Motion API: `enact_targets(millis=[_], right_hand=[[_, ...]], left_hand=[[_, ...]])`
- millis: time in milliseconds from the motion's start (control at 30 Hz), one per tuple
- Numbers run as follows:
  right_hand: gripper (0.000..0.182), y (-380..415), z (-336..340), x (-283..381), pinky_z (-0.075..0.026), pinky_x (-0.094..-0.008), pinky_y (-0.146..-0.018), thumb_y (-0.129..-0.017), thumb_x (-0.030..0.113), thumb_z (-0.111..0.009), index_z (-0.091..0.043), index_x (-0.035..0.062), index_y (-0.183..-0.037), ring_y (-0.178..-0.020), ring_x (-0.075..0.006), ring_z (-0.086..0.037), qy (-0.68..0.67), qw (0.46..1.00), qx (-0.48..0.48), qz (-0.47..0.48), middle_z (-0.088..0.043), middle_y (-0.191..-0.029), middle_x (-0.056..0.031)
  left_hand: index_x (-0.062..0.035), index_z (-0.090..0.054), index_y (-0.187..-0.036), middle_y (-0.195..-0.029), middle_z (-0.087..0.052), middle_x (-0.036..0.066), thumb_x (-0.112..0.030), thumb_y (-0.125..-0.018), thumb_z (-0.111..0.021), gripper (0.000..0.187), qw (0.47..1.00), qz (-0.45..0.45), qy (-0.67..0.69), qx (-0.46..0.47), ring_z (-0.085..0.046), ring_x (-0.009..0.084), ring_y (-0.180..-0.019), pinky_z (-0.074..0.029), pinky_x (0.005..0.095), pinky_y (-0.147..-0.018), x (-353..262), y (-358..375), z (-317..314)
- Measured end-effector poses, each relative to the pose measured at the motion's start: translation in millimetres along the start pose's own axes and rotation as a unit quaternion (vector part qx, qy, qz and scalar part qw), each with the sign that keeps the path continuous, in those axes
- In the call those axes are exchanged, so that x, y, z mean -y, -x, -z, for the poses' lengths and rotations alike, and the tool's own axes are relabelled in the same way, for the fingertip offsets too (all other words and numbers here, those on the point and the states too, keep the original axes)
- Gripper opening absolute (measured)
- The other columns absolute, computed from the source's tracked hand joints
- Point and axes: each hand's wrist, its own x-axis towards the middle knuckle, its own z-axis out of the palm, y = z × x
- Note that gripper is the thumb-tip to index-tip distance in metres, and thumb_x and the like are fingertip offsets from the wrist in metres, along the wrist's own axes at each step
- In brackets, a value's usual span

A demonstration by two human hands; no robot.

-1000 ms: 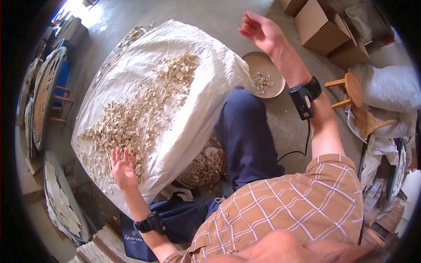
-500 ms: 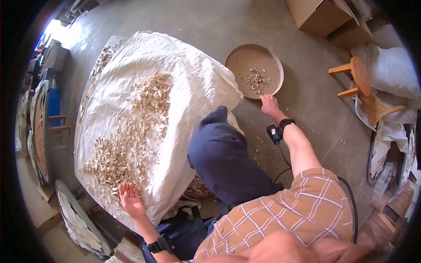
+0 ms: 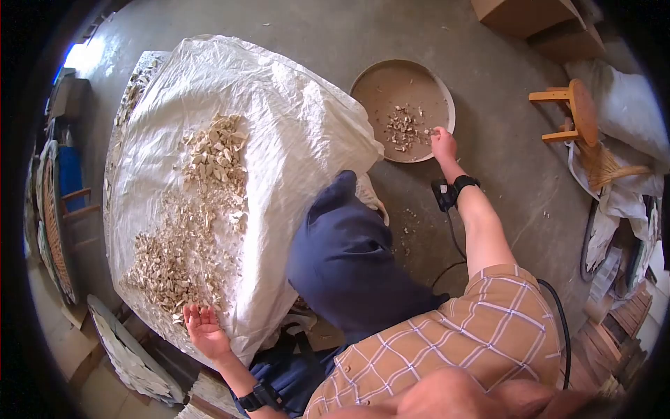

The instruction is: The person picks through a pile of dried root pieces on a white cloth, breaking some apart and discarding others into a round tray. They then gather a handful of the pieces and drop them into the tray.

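Note:
A white sheet lies over a low surface, with a pile of pale chips at its lower left and larger pale pieces higher up. My left hand rests palm up at the lower edge of the chip pile, fingers apart, with nothing in it. My right hand is at the right rim of a round shallow tray, its fingers pinched over the inside. Whatever is between these fingertips is too small to name. Pale pieces lie in the tray beside them.
Cardboard boxes are at the top right. A wooden stool stands at the right near white sacks. Round woven trays lean at the left. A black cable runs beside my right arm.
My right hand has gone from the tray's lower rim to its right side, and its fingers have closed. The view has shifted slightly. My left hand remains by the chip pile.

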Motion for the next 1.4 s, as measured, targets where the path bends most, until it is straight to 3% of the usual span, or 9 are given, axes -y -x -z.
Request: enact_targets(millis=[433, 467, 533, 600, 767, 867, 967, 1267, 1400], right_hand=[[0.017, -15, -16, 6, -0.047, -0.0352, -0.063, -0.07, 0.014, -0.059, -0.057, 0.0006, -0.08, -0.07, -0.0259, -0.059, 0.065, 0.997, 0.031, -0.004, -0.06, -0.075, -0.0129], [0.014, -13, -8, 7, -0.048, -0.0303, -0.059, -0.072, 0.013, -0.058, -0.057, 0.0015, -0.079, -0.066, -0.0211, -0.059, -0.101, 0.989, 0.055, -0.092, -0.06, -0.074, -0.0102], [0.011, -6, 1, 7, -0.048, -0.0254, -0.055, -0.074, 0.013, -0.057, -0.057, 0.0025, -0.078, -0.063, -0.0162, -0.059, -0.264, 0.946, 0.075, -0.176, -0.061, -0.072, -0.0075], [0.007, 0, 15, 6, -0.046, -0.018, -0.052, -0.075, 0.009, -0.058, -0.056, 0.0038, -0.08, -0.061, -0.0093, -0.057, -0.591, 0.783, 0.058, -0.183, -0.059, -0.071, -0.0052], [0.012, 15, 50, 7, -0.043, -0.0178, -0.048, -0.074, 0.003, -0.059, -0.057, 0.0037, -0.086, -0.057, -0.009, -0.051, -0.75, 0.618, 0.151, -0.181, -0.058, -0.077, -0.0084], [0.02, 31, 79, 29, -0.038, -0.0175, -0.048, -0.08, 0.001, -0.05, -0.053, 0.0008, -0.1, -0.056, -0.0072, -0.04, -0.85, 0.437, 0.29, -0.054, -0.05, -0.086, -0.0094], [0.022, 46, 111, 62, -0.036, -0.0174, -0.047, -0.083, 0.0, -0.045, -0.051, -0.0018, -0.104, -0.054, -0.007, -0.038, -0.862, 0.35, 0.365, 0.004, -0.045, -0.083, -0.0065], [0.02, 95, 178, 142, -0.039, -0.0198, -0.05, -0.086, 0.002, -0.039, -0.049, -0.0047, -0.102, -0.055, -0.0074, -0.036, -0.862, 0.243, 0.443, 0.038, -0.041, -0.079, -0.006], [0.023, 117, 200, 168, -0.04, -0.02, -0.051, -0.087, 0.002, -0.037, -0.048, -0.0053, -0.106, -0.055, -0.0073, -0.038, -0.853, 0.269, 0.443, 0.059, -0.042, -0.082, -0.007]], left_hand=[[-0.0026, -0.046, -0.111, -0.094, -0.055, 0.008, -0.013, -0.082, -0.046, 0.031, 0.999, 0.021, 0.004, -0.027, -0.052, 0.0191, -0.078, -0.044, 0.0354, -0.078, 0, 4, -10], [-0.0026, -0.046, -0.111, -0.094, -0.055, 0.008, -0.013, -0.082, -0.046, 0.031, 0.999, 0.02, 0.004, -0.027, -0.052, 0.0191, -0.078, -0.044, 0.0354, -0.078, -1, 5, -10], [-0.0026, -0.047, -0.11, -0.093, -0.055, 0.008, -0.014, -0.083, -0.046, 0.03, 0.999, 0.021, 0.011, -0.025, -0.052, 0.0189, -0.078, -0.044, 0.0358, -0.078, 0, 6, -10], [-0.0025, -0.047, -0.11, -0.093, -0.056, 0.008, -0.014, -0.083, -0.046, 0.029, 0.999, 0.024, 0.013, -0.03, -0.052, 0.0188, -0.077, -0.044, 0.036, -0.078, -1, 9, -13], [-0.0027, -0.049, -0.107, -0.091, -0.057, 0.007, -0.015, -0.083, -0.046, 0.027, 0.999, 0.029, 0.021, -0.012, -0.053, 0.0181, -0.076, -0.045, 0.0358, -0.078, 6, 8, -6], [-0.0034, -0.051, -0.105, -0.092, -0.057, 0.007, -0.015, -0.083, -0.046, 0.025, 0.998, 0.043, 0.045, -0.003, -0.054, 0.0177, -0.076, -0.045, 0.0355, -0.078, 8, 7, -2], [-0.0037, -0.052, -0.104, -0.091, -0.058, 0.006, -0.015, -0.083, -0.046, 0.024, 0.997, 0.053, 0.057, 0.003, -0.054, 0.0173, -0.076, -0.045, 0.0352, -0.078, 8, 8, -2], [-0.0046, -0.054, -0.098, -0.088, -0.059, 0.006, -0.021, -0.084, -0.044, 0.024, 0.993, 0.05, 0.104, 0.017, -0.056, 0.0174, -0.074, -0.046, 0.0347, -0.076, 6, 8, 12], [-0.0053, -0.054, -0.098, -0.088, -0.059, 0.006, -0.023, -0.083, -0.044, 0.025, 0.99, 0.043, 0.115, 0.065, -0.055, 0.0172, -0.072, -0.045, 0.0347, -0.075, 3, 12, 5]])
